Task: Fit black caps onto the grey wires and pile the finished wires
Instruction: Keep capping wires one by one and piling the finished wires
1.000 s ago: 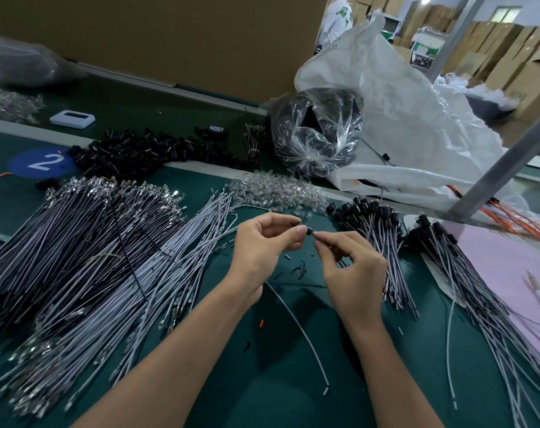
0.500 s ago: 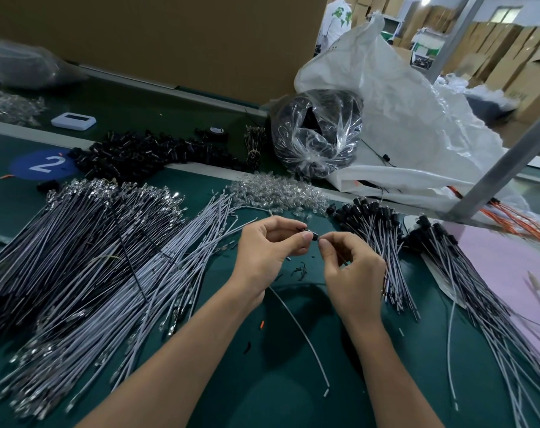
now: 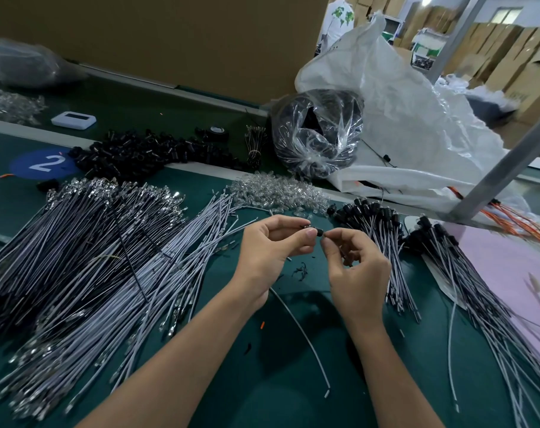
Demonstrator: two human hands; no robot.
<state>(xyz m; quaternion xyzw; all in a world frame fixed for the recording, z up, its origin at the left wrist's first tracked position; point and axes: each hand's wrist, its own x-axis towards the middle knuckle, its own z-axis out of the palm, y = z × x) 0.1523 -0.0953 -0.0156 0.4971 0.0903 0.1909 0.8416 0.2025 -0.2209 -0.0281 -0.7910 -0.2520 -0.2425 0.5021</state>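
Two grips meet above the worktop, one black cap between them.

Left grip clenched on the black cap, thumb and forefinger pinching it; right grip curled, fingertips pinched together against the cap's right end, cannot tell what they hold; one grey wire runs out from under the left grip and curves toward the person onto the worktop; big heap of uncapped wires lies left of the left grip; capped wires piled just right of the right grip; loose caps heaped well beyond the left grip; clear parts just beyond both.
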